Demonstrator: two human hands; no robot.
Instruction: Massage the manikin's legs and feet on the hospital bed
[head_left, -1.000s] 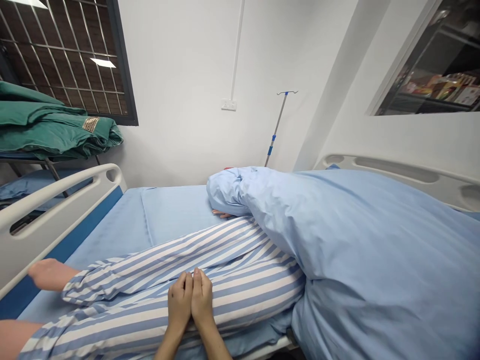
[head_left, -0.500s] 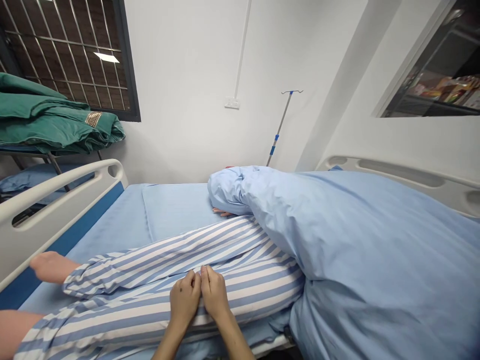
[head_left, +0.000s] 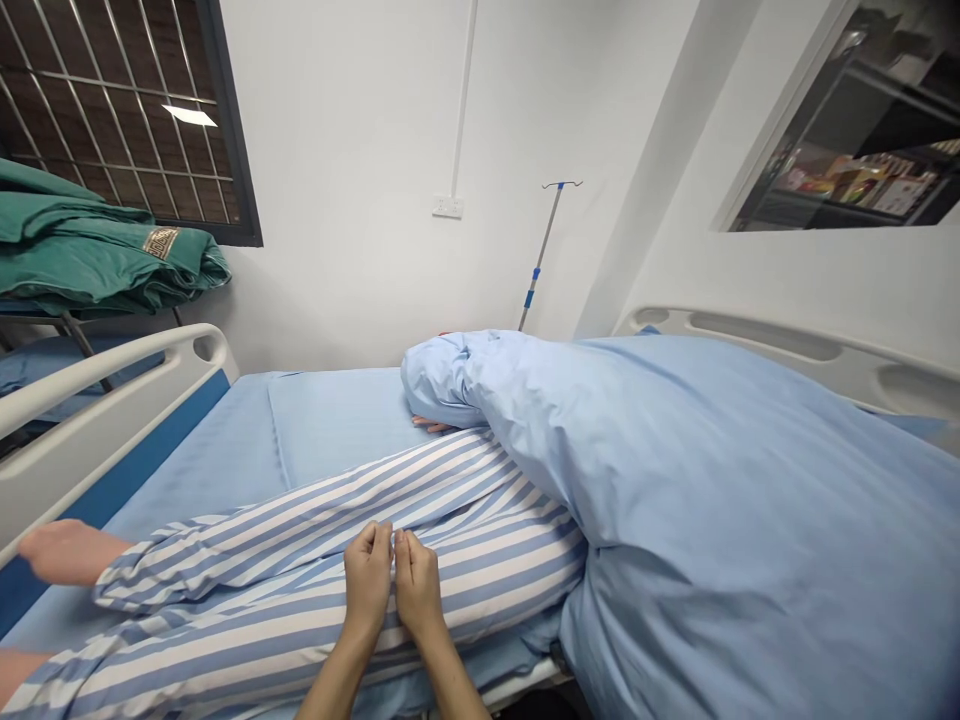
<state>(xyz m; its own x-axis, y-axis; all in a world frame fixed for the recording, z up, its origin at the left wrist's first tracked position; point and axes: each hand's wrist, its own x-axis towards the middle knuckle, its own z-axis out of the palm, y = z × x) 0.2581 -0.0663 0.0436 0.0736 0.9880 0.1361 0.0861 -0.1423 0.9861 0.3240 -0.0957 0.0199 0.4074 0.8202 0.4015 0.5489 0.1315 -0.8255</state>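
My left hand is closed in a loose fist with the thumb side up, and nothing shows in it. Right beside it is my right hand, curled the same way, with a narrow gap between the two. Both hands are over the nearer leg of blue-and-white striped trousers, worn by someone lying on the bed; I cannot tell whether they touch the cloth. A bare foot sticks out of the farther trouser leg. From the hips up, the body is hidden by a light blue quilt.
The bed sheet runs between a white-and-blue end board and another board on the right. Fingers show under the quilt's far edge. Beyond stand an IV pole and a green folded cover.
My two fists have tilted more upright and drawn slightly apart at the fingers. The view has turned a little to the right, so the room and bed shift left.
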